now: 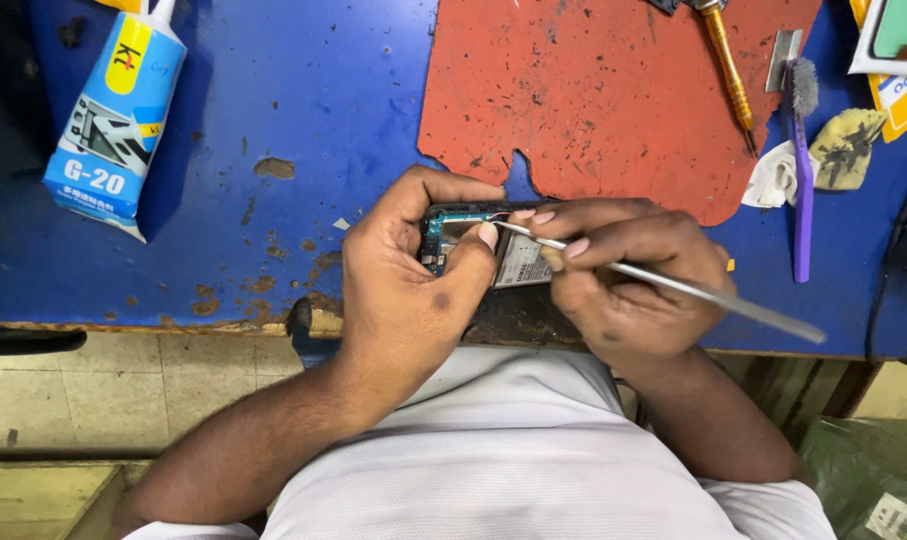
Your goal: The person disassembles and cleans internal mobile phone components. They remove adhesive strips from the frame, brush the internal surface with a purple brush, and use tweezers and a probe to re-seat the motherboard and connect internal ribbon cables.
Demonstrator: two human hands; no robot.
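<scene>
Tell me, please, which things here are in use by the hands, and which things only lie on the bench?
In use:
- opened phone, held by left hand
- metal tweezers, held in right hand, tip at the phone

Lying about:
- glue tube
- red mat
- screwdriver
- purple brush
- crumpled cloths

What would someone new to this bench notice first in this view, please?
First, the two hands at the blue table's near edge: the left hand grips an opened phone while the right hand works thin metal tweezers into it. Behind them lies a scuffed red mat, and a blue-and-white glue tube sits far left.
</scene>
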